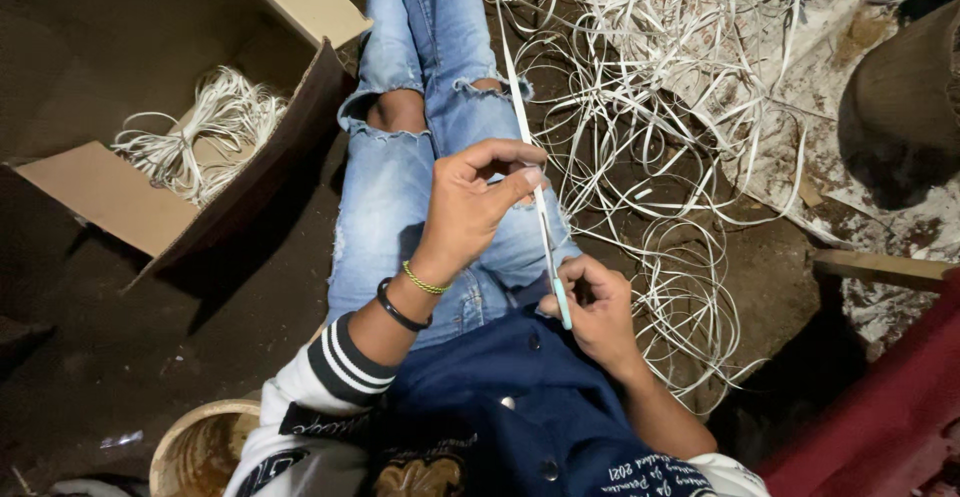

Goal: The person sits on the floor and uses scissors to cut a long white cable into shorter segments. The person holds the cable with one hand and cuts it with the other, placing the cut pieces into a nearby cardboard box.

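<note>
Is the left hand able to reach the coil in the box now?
Probably not at once: the left hand pinches the strip, and the coil lies deep behind the box wall.

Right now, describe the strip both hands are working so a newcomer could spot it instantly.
Start at the torn-knee jeans in the middle. Above the lap, the left hand pinches a thin white strip that runs straight down to the right hand. Unlike the loose tangled strips on the ground to the right, it is taut and held at both ends.
</note>
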